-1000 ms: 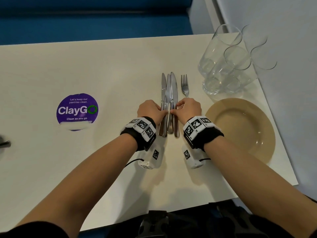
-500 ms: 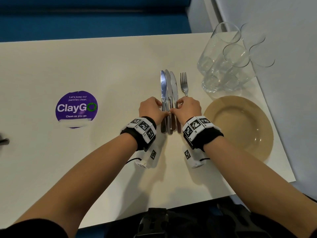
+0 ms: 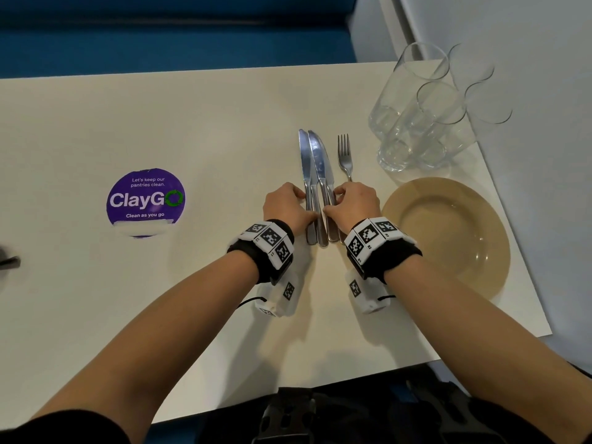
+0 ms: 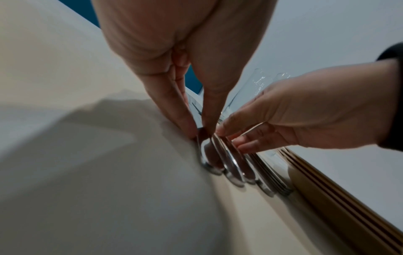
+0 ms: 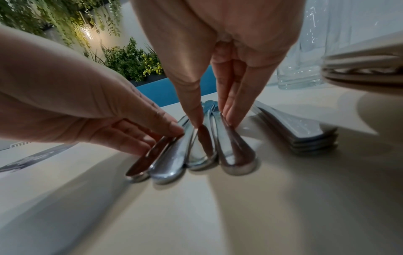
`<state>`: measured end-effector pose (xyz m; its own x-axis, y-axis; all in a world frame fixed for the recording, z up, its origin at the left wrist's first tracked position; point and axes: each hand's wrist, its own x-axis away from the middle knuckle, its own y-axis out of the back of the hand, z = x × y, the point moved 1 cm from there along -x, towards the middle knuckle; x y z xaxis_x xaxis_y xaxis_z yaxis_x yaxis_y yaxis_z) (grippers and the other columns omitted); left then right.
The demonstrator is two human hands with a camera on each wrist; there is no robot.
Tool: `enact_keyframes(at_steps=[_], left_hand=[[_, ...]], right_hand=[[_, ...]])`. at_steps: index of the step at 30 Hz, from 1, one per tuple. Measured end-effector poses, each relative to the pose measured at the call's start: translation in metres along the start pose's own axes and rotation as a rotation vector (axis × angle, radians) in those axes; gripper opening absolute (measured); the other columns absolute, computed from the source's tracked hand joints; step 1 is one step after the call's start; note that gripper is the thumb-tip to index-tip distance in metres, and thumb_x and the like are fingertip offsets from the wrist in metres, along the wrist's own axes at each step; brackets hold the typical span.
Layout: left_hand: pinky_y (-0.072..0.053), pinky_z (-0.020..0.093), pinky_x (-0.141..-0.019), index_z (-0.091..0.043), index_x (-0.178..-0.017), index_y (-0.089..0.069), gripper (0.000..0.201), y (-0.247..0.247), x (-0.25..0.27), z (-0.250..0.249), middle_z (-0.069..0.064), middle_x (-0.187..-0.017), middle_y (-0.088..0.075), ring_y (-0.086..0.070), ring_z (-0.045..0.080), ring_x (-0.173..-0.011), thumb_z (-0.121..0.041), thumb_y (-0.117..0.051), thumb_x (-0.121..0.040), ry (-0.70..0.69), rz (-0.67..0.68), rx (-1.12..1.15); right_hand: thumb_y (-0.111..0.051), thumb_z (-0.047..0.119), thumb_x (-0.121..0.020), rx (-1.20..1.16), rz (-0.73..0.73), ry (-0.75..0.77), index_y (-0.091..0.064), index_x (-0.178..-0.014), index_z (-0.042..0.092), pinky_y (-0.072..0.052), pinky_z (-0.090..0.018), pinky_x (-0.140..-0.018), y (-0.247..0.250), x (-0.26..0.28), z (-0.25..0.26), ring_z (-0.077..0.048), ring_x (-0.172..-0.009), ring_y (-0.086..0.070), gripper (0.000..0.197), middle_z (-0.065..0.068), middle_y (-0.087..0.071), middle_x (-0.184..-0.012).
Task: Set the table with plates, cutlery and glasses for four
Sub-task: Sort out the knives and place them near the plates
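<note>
Several steel knives (image 3: 315, 161) lie side by side at the table's middle, blades pointing away. My left hand (image 3: 301, 206) pinches the leftmost knife handle (image 4: 203, 155) between thumb and fingers. My right hand (image 3: 331, 203) pinches the handles on the right side of the bundle (image 5: 235, 151), thumb on one side, fingers on the other. A stack of forks (image 3: 345, 155) lies just right of the knives. Beige plates (image 3: 448, 235) are stacked at the right, and clear glasses (image 3: 416, 116) stand behind them.
A purple round ClayGo sticker (image 3: 145, 201) is on the cream table (image 3: 192, 129) to the left. A dark object (image 3: 9, 262) shows at the left edge. A wall runs close along the table's right side, and a blue bench lies beyond the far edge.
The knife blades, earlier slightly fanned apart, now overlap more closely. Both hands stay at the handles and have hardly moved.
</note>
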<state>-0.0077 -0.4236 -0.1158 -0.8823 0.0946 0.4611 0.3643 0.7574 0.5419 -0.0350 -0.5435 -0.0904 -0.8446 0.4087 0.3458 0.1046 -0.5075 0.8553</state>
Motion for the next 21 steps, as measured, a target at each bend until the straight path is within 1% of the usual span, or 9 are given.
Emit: enact_keyframes(at_steps=[5, 9, 13, 15, 16, 18, 21], left_hand=[[-0.056, 0.038, -0.083, -0.013, -0.105, -0.06, 0.045, -0.001, 0.002, 0.003, 0.008, -0.101, -0.067, -0.066, 0.024, -0.092, -0.023, -0.083, -0.068, 0.001, 0.005, 0.028], [-0.055, 0.036, -0.084, -0.013, -0.107, -0.059, 0.044, 0.001, 0.002, 0.003, 0.007, -0.102, -0.065, -0.065, 0.023, -0.092, -0.024, -0.081, -0.07, -0.019, 0.016, 0.009], [-0.057, 0.04, -0.082, -0.014, -0.104, -0.058, 0.042, 0.012, 0.005, 0.009, 0.009, -0.101, -0.065, -0.068, 0.028, -0.087, -0.026, -0.081, -0.071, -0.014, 0.037, 0.058], [-0.056, 0.038, -0.083, -0.015, -0.106, -0.058, 0.039, 0.027, 0.007, 0.016, 0.007, -0.099, -0.068, -0.069, 0.026, -0.088, -0.024, -0.078, -0.074, -0.016, 0.022, 0.068], [-0.055, 0.034, -0.084, -0.016, -0.108, -0.058, 0.037, 0.037, 0.008, 0.021, 0.006, -0.097, -0.069, -0.069, 0.023, -0.088, -0.023, -0.075, -0.076, -0.019, 0.004, 0.07], [-0.051, 0.027, -0.08, -0.016, -0.111, -0.057, 0.035, 0.064, 0.013, 0.031, 0.002, -0.094, -0.068, -0.067, 0.019, -0.09, -0.022, -0.07, -0.079, -0.021, -0.048, 0.068], [-0.044, 0.024, -0.076, -0.016, -0.117, -0.055, 0.038, 0.118, 0.023, 0.056, -0.002, -0.096, -0.062, -0.06, 0.015, -0.094, -0.023, -0.067, -0.081, -0.015, -0.154, 0.06]], right_hand=[[-0.07, 0.022, -0.079, -0.011, -0.003, -0.02, -0.067, -0.107, 0.012, -0.051, -0.032, -0.085, -0.003, 0.004, -0.003, -0.024, -0.097, -0.064, 0.03, -0.007, -0.069, -0.102], [-0.069, 0.022, -0.08, -0.006, 0.006, -0.027, -0.066, -0.109, 0.012, -0.051, -0.031, -0.086, -0.001, 0.006, -0.002, -0.024, -0.098, -0.064, 0.032, -0.007, -0.069, -0.105], [-0.068, 0.024, -0.083, -0.02, -0.053, 0.006, -0.061, -0.119, 0.009, -0.048, -0.031, -0.09, 0.004, 0.012, 0.008, -0.024, -0.106, -0.062, 0.039, -0.009, -0.066, -0.114], [-0.068, 0.023, -0.084, -0.045, -0.077, 0.058, -0.062, -0.117, 0.008, -0.048, -0.03, -0.091, 0.005, 0.017, 0.023, -0.024, -0.104, -0.062, 0.037, -0.009, -0.066, -0.113], [-0.068, 0.023, -0.083, -0.066, -0.076, 0.091, -0.063, -0.117, 0.008, -0.048, -0.029, -0.093, 0.003, 0.02, 0.033, -0.023, -0.103, -0.063, 0.036, -0.008, -0.066, -0.112], [-0.069, 0.022, -0.082, -0.142, -0.033, 0.157, -0.064, -0.115, 0.011, -0.048, -0.029, -0.095, -0.006, 0.027, 0.057, -0.019, -0.101, -0.063, 0.035, -0.005, -0.067, -0.108], [-0.069, 0.021, -0.081, -0.223, 0.065, 0.266, -0.065, -0.113, 0.011, -0.048, -0.026, -0.093, -0.03, 0.043, 0.105, -0.016, -0.096, -0.063, 0.033, -0.005, -0.068, -0.105]])
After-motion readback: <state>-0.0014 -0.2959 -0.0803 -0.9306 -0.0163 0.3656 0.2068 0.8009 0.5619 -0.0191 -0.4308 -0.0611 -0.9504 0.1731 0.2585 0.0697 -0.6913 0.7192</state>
